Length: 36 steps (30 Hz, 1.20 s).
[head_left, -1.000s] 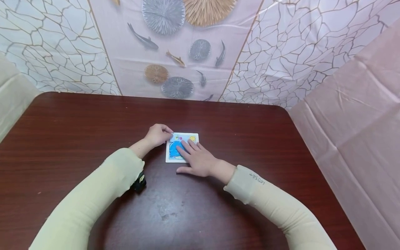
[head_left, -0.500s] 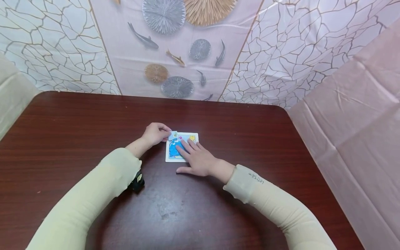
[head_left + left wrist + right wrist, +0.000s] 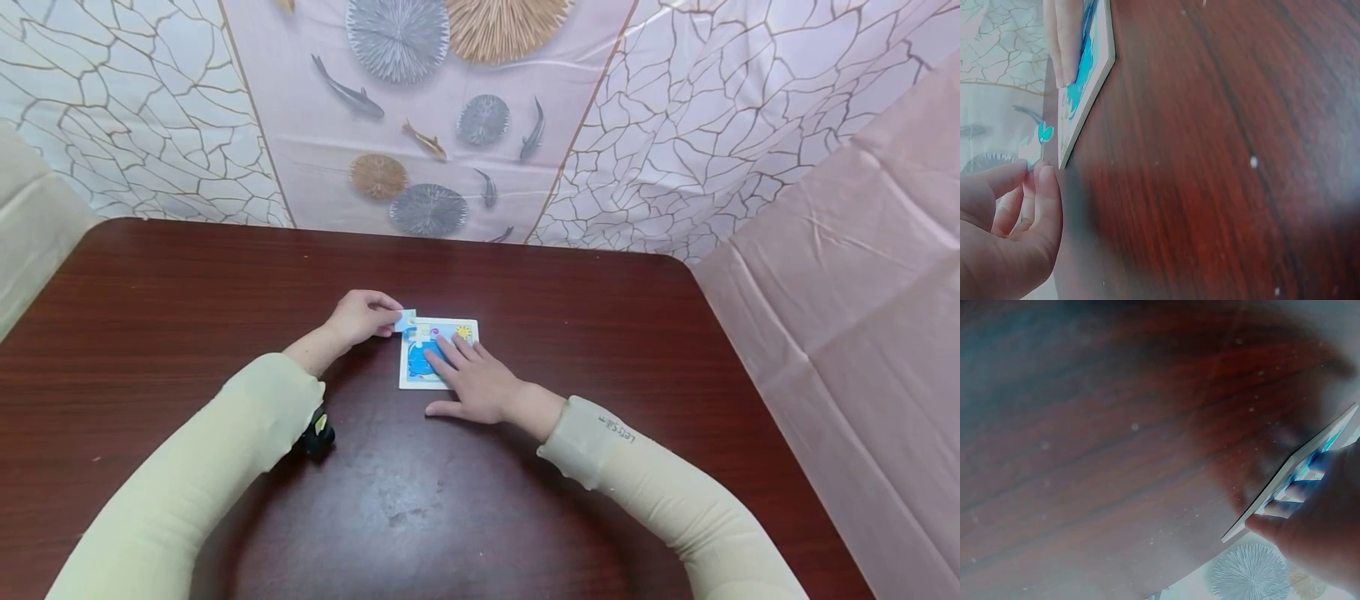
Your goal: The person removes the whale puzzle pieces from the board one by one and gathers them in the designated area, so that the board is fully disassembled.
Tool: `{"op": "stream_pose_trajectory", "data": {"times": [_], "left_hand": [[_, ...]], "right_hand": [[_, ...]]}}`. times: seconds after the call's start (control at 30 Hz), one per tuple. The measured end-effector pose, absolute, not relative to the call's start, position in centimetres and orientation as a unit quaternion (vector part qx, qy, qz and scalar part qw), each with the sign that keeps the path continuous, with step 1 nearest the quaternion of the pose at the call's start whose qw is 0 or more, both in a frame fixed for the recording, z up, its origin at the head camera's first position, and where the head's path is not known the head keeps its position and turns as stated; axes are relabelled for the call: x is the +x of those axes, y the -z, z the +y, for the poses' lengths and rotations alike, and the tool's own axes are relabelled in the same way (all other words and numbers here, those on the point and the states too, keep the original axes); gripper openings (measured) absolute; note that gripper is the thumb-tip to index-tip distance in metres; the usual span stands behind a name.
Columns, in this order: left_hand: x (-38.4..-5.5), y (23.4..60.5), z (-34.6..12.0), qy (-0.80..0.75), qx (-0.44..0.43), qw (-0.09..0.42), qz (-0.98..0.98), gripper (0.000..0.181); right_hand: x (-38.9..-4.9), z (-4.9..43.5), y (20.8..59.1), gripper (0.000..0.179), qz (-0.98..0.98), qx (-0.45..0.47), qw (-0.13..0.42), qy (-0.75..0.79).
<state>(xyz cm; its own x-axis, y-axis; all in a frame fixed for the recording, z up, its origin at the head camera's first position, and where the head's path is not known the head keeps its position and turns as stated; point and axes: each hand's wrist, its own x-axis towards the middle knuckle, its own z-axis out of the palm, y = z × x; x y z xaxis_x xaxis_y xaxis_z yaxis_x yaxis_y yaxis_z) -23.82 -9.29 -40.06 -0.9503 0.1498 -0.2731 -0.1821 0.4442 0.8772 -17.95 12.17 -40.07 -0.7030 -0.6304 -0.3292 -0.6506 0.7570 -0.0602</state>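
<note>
In the head view a small square jigsaw puzzle [image 3: 412, 386] with a white frame lies flat on the table; a blue animal and a yellow sun are printed on it. My left hand [image 3: 358, 318] pinches a pale blue puzzle piece [image 3: 406, 320] between thumb and fingers at the puzzle's upper left corner. The left wrist view shows that the piece [image 3: 1045, 131] has a bright blue patch and stands clear of the frame. My right hand [image 3: 483, 387] rests with spread, straight fingers on the puzzle's right side, covering part of the picture.
A dark reddish-brown table [image 3: 570, 333] spreads around the puzzle. Patterned cloth [image 3: 480, 183] hangs behind its far edge, and a pale pink cloth [image 3: 847, 292] stands on the right. A black wrist device [image 3: 318, 433] shows under the left sleeve.
My left hand has lifted the puzzle piece out of the upper left corner and drawn it left and slightly away. The right hand has stayed in place on the puzzle.
</note>
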Motion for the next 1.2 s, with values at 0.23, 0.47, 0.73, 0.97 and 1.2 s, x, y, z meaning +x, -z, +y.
{"op": "stream_pose_trajectory", "data": {"times": [0.23, 0.47, 0.73, 0.97, 1.2], "left_hand": [[-23.8, 40.1, -10.2, -0.533, -0.014, 0.16, 0.831, 0.03], [-23.7, 40.1, -11.3, -0.54, -0.015, 0.162, 0.826, 0.03], [-23.3, 39.8, -12.6, -0.546, -0.009, 0.166, 0.821, 0.033], [-23.0, 39.6, -13.8, -0.549, -0.012, 0.166, 0.819, 0.033], [-22.8, 39.6, -15.0, -0.54, -0.012, 0.166, 0.825, 0.033]], "right_hand": [[-17.9, 12.3, 40.1, 0.083, 0.923, -0.347, 0.165, -0.028], [-17.9, 12.3, 40.1, 0.084, 0.924, -0.345, 0.163, -0.035], [-17.8, 12.4, 40.3, 0.084, 0.924, -0.347, 0.155, -0.039], [-17.7, 12.4, 40.3, 0.084, 0.924, -0.35, 0.15, -0.038], [-17.7, 12.4, 40.4, 0.084, 0.924, -0.35, 0.151, -0.041]]}}
